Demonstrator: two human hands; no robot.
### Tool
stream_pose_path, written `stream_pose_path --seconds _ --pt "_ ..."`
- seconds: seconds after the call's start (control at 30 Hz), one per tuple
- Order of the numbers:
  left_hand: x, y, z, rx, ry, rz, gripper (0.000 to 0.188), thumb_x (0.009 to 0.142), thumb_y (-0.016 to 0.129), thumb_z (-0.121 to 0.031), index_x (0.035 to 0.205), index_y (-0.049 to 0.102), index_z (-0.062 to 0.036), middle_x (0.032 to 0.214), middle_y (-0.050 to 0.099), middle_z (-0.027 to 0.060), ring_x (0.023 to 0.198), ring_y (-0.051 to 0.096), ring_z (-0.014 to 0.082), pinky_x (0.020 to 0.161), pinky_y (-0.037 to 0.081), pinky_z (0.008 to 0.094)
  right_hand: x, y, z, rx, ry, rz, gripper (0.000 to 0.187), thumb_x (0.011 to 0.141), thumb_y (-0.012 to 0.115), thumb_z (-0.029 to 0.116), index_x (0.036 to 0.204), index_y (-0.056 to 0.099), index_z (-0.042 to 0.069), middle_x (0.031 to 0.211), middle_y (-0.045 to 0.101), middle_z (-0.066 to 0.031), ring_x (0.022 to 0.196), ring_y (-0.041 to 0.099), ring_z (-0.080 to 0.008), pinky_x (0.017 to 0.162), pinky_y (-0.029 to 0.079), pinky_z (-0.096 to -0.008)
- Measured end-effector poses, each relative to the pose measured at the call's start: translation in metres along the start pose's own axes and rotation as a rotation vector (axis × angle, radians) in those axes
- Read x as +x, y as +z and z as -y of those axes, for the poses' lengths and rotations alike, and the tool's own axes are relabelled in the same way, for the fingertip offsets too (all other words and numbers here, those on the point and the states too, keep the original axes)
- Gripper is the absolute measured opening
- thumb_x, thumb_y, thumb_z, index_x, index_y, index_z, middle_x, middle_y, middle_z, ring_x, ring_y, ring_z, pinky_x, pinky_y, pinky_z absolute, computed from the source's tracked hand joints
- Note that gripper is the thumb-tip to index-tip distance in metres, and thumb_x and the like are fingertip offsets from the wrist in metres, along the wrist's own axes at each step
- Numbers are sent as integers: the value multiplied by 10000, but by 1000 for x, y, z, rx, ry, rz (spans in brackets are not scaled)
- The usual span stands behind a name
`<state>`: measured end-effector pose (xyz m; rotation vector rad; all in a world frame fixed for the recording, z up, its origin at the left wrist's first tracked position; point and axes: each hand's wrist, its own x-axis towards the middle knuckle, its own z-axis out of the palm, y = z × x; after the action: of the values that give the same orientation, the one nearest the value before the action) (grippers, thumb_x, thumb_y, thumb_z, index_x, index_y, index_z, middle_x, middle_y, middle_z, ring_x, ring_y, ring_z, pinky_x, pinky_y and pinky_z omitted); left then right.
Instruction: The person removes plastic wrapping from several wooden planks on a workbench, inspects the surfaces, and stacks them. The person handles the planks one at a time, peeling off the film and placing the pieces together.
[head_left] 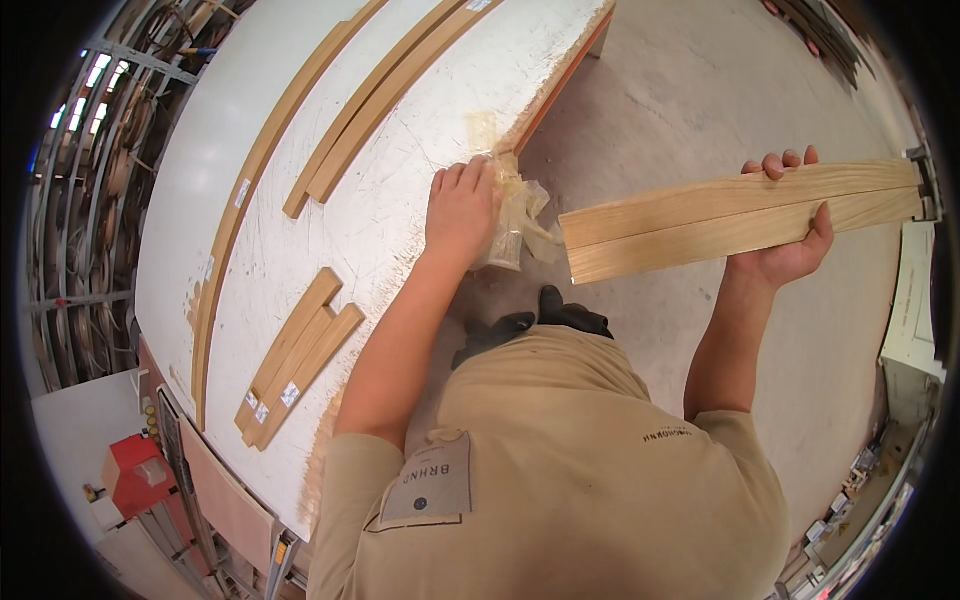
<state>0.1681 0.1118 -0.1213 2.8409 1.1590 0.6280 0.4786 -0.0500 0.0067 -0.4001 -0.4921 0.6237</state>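
Note:
My right hand (785, 255) grips two long light-brown wooden boards (670, 225) that lie side by side with a thin seam between them. They are held out level over the floor to the right of the table, the thumb on the near side and the fingertips over the far side. At the table's right edge my left hand (463, 212) is closed, its fingers on crumpled strips of yellowish clear adhesive tape (512, 225). The tape hangs from the edge, and one piece sticks to the tabletop; the left fingertips are partly hidden.
On the scratched white table (400, 215) lie short wooden pieces (300, 355) with small labels, a pair of long strips (390, 95) and another long strip (250, 190). Shelving (85, 220) holds bent strips at far left. A red machine (138, 475) stands at lower left.

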Motion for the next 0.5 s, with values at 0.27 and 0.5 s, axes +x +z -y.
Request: stream_pose_path --seconds 0.27,0.5 --pt "4 -13 6 -424 -413 -123 247 957 681 -140 1183 697 -43 1004 740 138 889 706 306 815 559 391 -5 5 -3 -9 10 -10 558 948 473 340 1407 519 26 1142 593 -135 979 594 -287 913 489 -513" --pt "6 -51 -1 -1150 -858 -134 145 966 727 -91 1061 702 16 843 698 46 711 662 126 669 542 270 -8 4 -7 -5 32 6 574 942 491 346 1415 519 23 1146 593 -138 982 589 -288 917 487 -509"
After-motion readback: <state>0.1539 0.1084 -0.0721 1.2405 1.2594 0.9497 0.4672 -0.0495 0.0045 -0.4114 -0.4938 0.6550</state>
